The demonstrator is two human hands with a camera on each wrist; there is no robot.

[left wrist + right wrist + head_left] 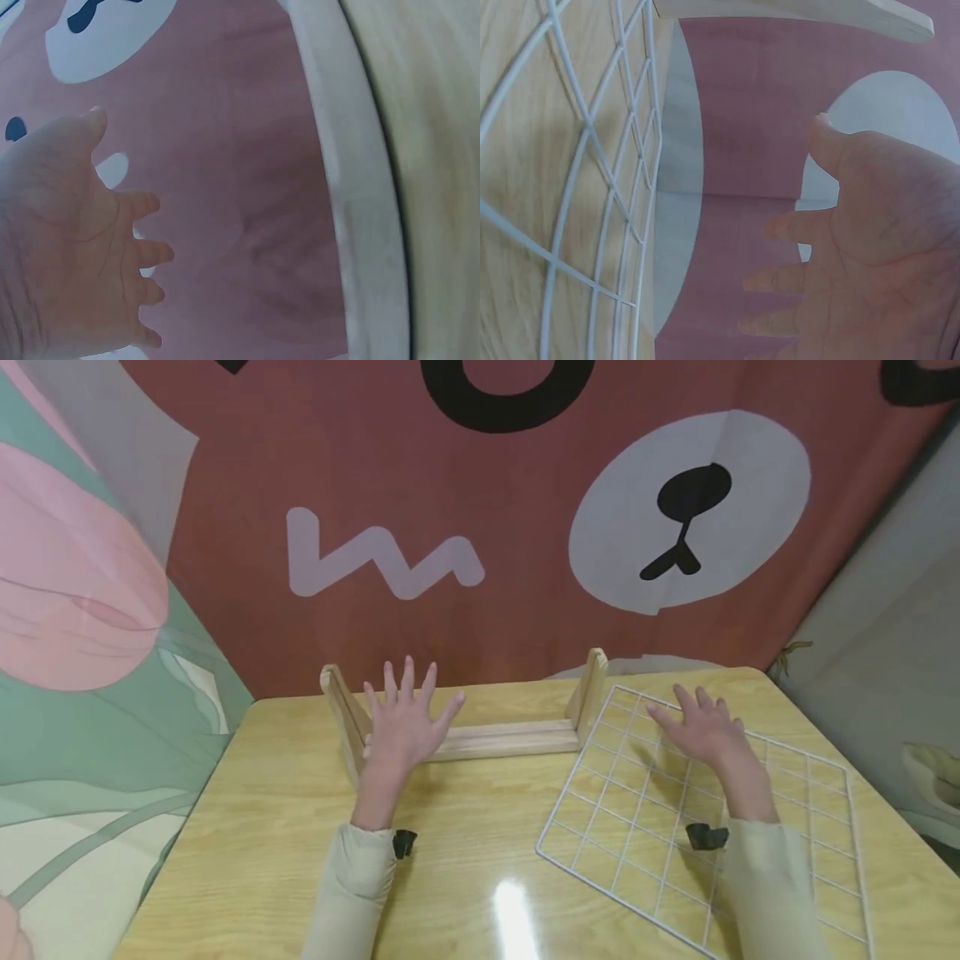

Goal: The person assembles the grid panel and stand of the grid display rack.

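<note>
My left hand (405, 727) is held up with its fingers spread, in front of the left part of a wooden rack (510, 739). The rack has two upright end pieces joined by low slats. Over a white wire grid panel (622, 802) hovers my right hand (705, 727), fingers apart and holding nothing. The grid lies flat on the table and casts thin shadows. In the left wrist view the left palm (67, 240) faces the camera with nothing in it. Likewise, the right palm (892, 247) is bare in the right wrist view, beside the grid.
Both the rack and the grid rest on a light wood-grain table (262, 827). Behind it hangs a red cloth (525, 527) printed with a cartoon face. A green and pink patterned cloth (90, 735) is at the left, a pale one at the right.
</note>
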